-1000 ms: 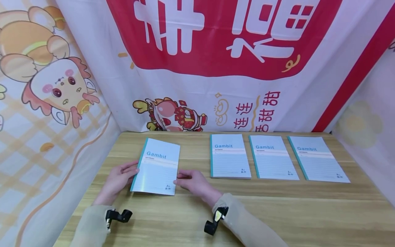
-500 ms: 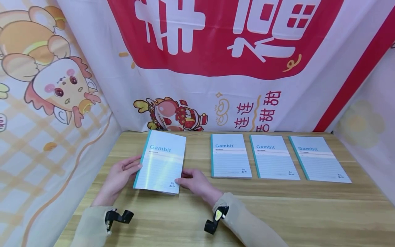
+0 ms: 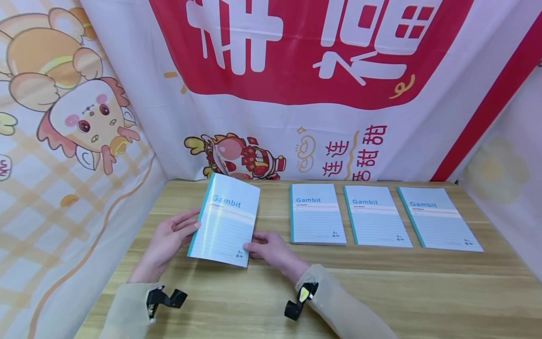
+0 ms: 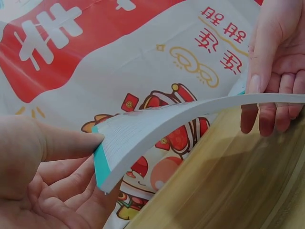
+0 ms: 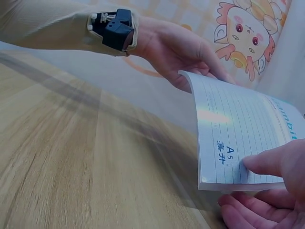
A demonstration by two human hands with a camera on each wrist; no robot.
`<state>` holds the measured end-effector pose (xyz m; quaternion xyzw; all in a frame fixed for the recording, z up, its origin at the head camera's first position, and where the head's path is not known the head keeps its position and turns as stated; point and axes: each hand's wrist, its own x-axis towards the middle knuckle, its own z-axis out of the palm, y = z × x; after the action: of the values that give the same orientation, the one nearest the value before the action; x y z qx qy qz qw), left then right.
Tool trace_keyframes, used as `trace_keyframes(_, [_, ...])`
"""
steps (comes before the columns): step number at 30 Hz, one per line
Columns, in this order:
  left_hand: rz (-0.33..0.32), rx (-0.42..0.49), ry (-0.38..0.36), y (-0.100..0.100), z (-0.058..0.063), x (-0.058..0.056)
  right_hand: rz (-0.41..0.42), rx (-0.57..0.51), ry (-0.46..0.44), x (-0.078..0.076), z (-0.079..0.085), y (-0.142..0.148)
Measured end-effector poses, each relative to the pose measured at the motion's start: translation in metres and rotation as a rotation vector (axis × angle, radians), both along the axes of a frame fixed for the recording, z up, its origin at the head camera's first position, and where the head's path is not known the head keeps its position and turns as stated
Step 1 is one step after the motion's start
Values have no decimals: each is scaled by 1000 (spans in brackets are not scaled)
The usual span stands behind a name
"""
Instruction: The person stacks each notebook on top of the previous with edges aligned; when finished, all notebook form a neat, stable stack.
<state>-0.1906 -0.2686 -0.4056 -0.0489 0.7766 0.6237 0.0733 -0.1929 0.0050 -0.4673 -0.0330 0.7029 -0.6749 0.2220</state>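
Observation:
A light blue notebook (image 3: 224, 223) with a teal spine and "Gambit" on its cover is held up off the table, bent in a curve as the left wrist view shows. My left hand (image 3: 171, 240) pinches its spine edge, thumb on the cover and fingers beneath. At the opposite edge my right hand (image 3: 273, 252) pinches the lower corner area, its thumb (image 5: 267, 162) pressing near the "A5" print and its fingers (image 5: 252, 210) underneath. The notebook's underside is hidden in the head view.
Three matching notebooks, a left one (image 3: 317, 216), a middle one (image 3: 377, 219) and a right one (image 3: 438, 221), lie in a row on the wooden table (image 3: 381, 292). A printed cloth (image 3: 296, 117) hangs behind the table, another (image 3: 84, 197) at its left.
Both hands have raised the notebook and shifted it slightly right and toward the back, bending it more. The three notebooks in the row have stayed put.

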Motion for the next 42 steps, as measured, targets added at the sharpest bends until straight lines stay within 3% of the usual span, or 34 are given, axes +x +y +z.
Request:
trace_keyframes(20, [13,-10,-7,10,1,1,-62,-34,14,7,4,15])
trace_keyframes(32, [-30,9,26,18,-7,-6,-93,5,82,8,7,29])
trace_keyframes(42, [-31,20,20,34,-13,-12,-113,42,104,7,6,46])
